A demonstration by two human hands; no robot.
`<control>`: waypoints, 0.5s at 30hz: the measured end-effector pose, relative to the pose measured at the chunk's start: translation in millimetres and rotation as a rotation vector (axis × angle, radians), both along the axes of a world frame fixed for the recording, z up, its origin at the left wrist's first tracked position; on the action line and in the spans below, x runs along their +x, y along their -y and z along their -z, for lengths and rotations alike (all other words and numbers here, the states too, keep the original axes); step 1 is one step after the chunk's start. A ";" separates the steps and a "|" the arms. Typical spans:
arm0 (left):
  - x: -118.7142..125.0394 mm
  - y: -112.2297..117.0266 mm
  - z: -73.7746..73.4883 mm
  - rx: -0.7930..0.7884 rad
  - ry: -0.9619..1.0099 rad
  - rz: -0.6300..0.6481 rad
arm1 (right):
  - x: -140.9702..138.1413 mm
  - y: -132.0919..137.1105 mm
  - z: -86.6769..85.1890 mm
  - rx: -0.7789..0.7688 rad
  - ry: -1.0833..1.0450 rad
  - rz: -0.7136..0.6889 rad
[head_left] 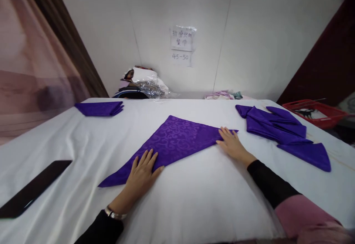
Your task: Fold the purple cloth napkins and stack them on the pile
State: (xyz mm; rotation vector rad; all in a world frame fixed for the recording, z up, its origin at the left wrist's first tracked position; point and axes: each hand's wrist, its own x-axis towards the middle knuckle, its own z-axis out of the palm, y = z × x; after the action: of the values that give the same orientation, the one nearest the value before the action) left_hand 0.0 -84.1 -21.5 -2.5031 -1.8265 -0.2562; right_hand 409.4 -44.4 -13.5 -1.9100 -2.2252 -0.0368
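A purple patterned napkin (pixel 177 136), folded into a triangle, lies on the white tablecloth (pixel 194 199) in front of me. Its long edge faces me, and one corner points away. My left hand (pixel 144 168) rests on the near edge left of the middle, fingers spread and flat. Near the right corner, my right hand (pixel 230 143) presses the cloth with its fingers stretched out. The fabric under both palms is hidden.
A folded purple napkin (pixel 98 108) lies at the back left; crumpled purple napkins (pixel 277 125) are heaped at the right. A dark flat slab (pixel 33 188) lies front left. A red basket (pixel 313 112) stands beyond the right edge, and piled fabrics (pixel 144 83) sit behind the table.
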 end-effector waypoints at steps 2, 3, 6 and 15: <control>0.5 1.4 -0.1 -0.002 0.008 0.006 | -39.1 8.8 -7.7 -0.038 -0.032 -0.191; 0.8 1.8 0.1 -0.006 0.011 0.008 | -59.5 13.5 -11.0 -0.071 -0.048 -0.287; 0.8 1.8 0.6 -0.032 0.010 -0.001 | -112.7 25.0 -16.8 -0.184 -0.088 -0.506; 28.1 6.0 -12.3 -0.036 0.021 -0.010 | -149.0 29.6 -6.0 -0.300 -0.105 -0.596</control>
State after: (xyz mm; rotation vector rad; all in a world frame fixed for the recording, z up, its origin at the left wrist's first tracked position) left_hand 28.1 -90.0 -9.2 -2.5243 -1.8676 -0.2527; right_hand 260.4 -74.0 -7.5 -1.2407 -2.7418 0.4988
